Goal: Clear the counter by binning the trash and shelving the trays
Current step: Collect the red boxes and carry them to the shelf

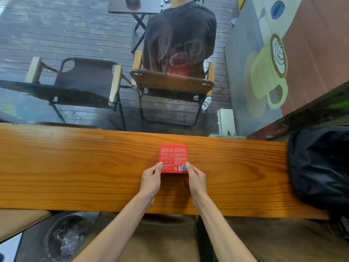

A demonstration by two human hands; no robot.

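Currently red box sits flat mid-worktop, both hands clamped on its near corners: left hand at 7 o'clock, right hand at 5. Judging by that, binning hasn't happened yet; bin waits below at 7 o'clock. No trays visible. Box print too small to read, only a barcode. Black bag at 3 o'clock.

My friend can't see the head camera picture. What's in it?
Two hands, left and right, hold a red box by its near corners on a wooden counter. A black bag sits at the right end, and a bin stands below.
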